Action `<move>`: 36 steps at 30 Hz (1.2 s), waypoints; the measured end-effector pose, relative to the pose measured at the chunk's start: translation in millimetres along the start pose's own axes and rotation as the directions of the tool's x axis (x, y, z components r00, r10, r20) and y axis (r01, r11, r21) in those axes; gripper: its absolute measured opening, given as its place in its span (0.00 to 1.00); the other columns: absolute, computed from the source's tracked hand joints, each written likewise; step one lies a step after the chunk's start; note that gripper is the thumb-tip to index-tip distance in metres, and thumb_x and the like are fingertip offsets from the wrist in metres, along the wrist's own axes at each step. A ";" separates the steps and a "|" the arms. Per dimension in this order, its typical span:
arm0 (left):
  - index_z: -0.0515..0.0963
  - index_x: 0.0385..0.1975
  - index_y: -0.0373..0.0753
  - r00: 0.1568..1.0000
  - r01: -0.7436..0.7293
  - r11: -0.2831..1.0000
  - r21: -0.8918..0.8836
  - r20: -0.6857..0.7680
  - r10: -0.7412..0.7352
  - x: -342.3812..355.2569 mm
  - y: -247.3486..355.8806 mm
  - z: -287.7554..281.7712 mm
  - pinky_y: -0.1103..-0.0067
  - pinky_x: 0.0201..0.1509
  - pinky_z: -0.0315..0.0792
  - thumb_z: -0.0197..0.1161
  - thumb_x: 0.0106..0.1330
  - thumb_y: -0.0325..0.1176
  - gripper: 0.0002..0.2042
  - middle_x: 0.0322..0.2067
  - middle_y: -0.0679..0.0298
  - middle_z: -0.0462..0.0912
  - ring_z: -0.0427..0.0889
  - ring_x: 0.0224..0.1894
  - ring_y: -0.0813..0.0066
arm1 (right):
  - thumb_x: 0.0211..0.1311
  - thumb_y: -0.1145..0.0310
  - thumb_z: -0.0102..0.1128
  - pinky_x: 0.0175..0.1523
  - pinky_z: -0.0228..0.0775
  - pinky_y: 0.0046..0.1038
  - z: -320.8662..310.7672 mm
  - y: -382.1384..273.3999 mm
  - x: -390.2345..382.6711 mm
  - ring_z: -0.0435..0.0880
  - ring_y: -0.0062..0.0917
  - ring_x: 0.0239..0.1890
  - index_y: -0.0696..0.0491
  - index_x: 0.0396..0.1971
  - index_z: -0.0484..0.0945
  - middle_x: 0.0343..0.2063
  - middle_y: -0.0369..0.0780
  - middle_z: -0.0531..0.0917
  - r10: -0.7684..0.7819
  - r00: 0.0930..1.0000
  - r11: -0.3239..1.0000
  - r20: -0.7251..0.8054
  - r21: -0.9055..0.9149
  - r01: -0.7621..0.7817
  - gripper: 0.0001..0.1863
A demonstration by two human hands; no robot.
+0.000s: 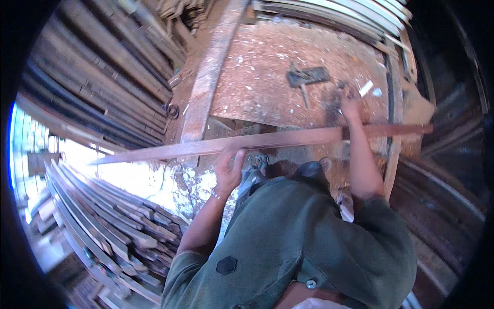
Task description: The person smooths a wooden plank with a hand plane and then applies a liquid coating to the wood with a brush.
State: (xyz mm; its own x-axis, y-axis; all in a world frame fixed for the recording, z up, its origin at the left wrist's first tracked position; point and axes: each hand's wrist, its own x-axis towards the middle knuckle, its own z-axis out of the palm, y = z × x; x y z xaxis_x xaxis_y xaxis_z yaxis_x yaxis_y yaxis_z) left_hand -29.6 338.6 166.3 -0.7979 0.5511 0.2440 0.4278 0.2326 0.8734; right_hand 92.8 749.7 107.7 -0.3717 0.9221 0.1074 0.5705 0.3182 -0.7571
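Observation:
A long reddish-brown wooden board (288, 139) lies crosswise in front of my body, its left end narrowing with distance. My left hand (228, 170) grips its near edge, thumb raised against the wood. Over the board's right part reaches my right forearm, and my right hand (352, 105) is beyond it, low over the chip-strewn work surface (257, 82). Blur and shade smear the right fingers, so what they hold, if anything, is unclear. To the left of that hand lie a dark flat block (314, 75) and a hammer-like tool with a wooden handle (304, 96).
Long planks (98, 82) lean in rows at the left. Stacked curved wood strips (113, 216) fill the lower left. Pale slats (350, 18) lie along the far side. A beam (211, 87) edges the work surface, and a white scrap (366, 88) lies near my right hand.

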 end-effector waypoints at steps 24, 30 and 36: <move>0.84 0.39 0.40 -0.118 0.880 0.131 -0.457 -0.476 -0.871 -446.9 -95.4 77.5 0.68 0.52 0.74 0.60 0.60 0.48 0.18 0.40 0.52 0.85 0.83 0.45 0.56 | 0.59 0.67 0.65 0.56 0.68 0.38 77.2 -123.9 -174.9 0.78 0.40 0.47 0.60 0.44 0.79 0.42 0.48 0.81 -0.761 0.347 0.628 0.549 0.488 0.606 0.16; 0.84 0.39 0.39 -0.166 0.757 0.223 -0.615 -0.511 -0.843 -471.7 -94.2 68.0 0.69 0.49 0.74 0.62 0.60 0.50 0.20 0.38 0.52 0.85 0.84 0.43 0.57 | 0.57 0.70 0.67 0.59 0.65 0.42 107.6 -162.3 -232.8 0.75 0.42 0.52 0.57 0.42 0.79 0.42 0.45 0.81 -0.930 0.161 0.333 0.330 0.575 0.747 0.14; 0.84 0.39 0.41 -0.342 0.717 0.111 -0.688 -0.486 -0.804 -511.3 -118.0 66.4 0.68 0.52 0.73 0.59 0.61 0.54 0.21 0.41 0.52 0.85 0.83 0.46 0.55 | 0.57 0.70 0.67 0.61 0.64 0.42 150.6 -207.7 -315.8 0.73 0.43 0.55 0.55 0.42 0.79 0.43 0.43 0.81 -0.962 -0.070 0.149 0.263 0.723 0.674 0.13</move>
State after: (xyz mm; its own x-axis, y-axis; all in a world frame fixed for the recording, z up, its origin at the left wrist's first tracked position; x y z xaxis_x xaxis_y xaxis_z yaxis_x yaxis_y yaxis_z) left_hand 356.1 82.5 -89.5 -0.2774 -0.7652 -0.5810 -0.8169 -0.1304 0.5618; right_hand -18.6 359.3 134.0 -0.7156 -0.4286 0.5515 -0.6955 0.5100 -0.5061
